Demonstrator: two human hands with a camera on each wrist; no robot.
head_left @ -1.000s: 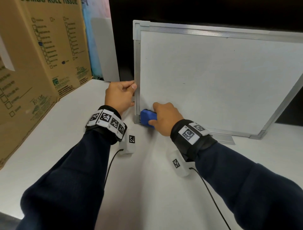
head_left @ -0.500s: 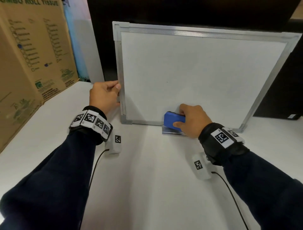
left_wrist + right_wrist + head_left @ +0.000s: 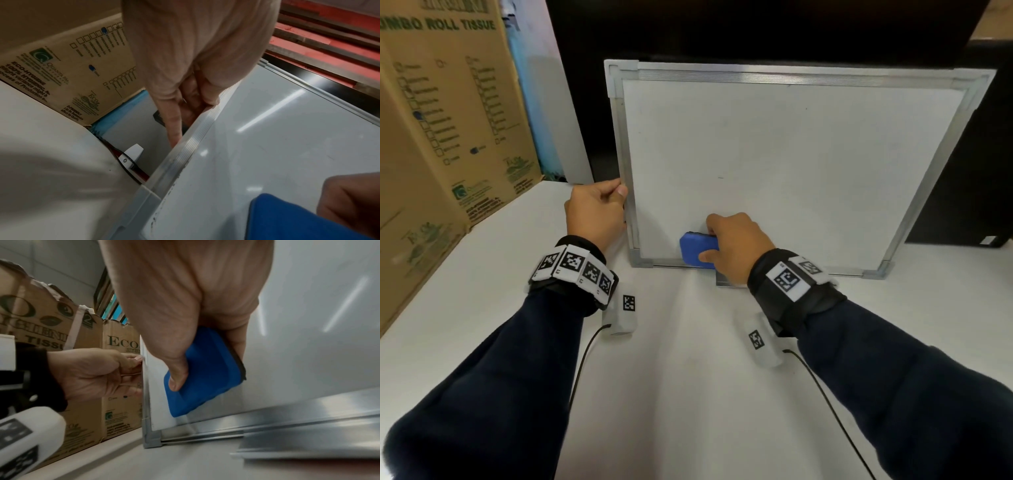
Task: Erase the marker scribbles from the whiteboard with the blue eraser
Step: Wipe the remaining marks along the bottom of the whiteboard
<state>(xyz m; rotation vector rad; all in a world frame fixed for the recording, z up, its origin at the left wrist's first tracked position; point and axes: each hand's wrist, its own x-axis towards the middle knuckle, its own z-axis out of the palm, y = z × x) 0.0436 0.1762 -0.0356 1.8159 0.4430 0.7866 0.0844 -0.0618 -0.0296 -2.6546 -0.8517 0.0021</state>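
A silver-framed whiteboard (image 3: 791, 154) stands upright on the white table, leaning back; its surface (image 3: 277, 146) (image 3: 308, 321) looks white, with only a tiny dark mark near the middle. My right hand (image 3: 732, 246) (image 3: 185, 305) grips the blue eraser (image 3: 697, 250) (image 3: 203, 373) (image 3: 287, 219), thumb on its back, and presses it flat against the board's lower left part, just above the bottom frame. My left hand (image 3: 595, 212) (image 3: 195, 73) (image 3: 98, 373) grips the board's left frame edge, thumb in front and fingers behind.
A large cardboard tissue box (image 3: 441, 137) stands at the left. A metal pen tray (image 3: 729, 282) (image 3: 308, 443) juts out under the board's bottom edge. A dark wall is behind the board, and a dark object (image 3: 962, 171) stands at the right. Wrist camera cables trail over the table (image 3: 671, 394).
My right hand slid the eraser right from the board's lower left corner along the bottom edge, then slightly back left. My left hand kept its hold on the left frame.
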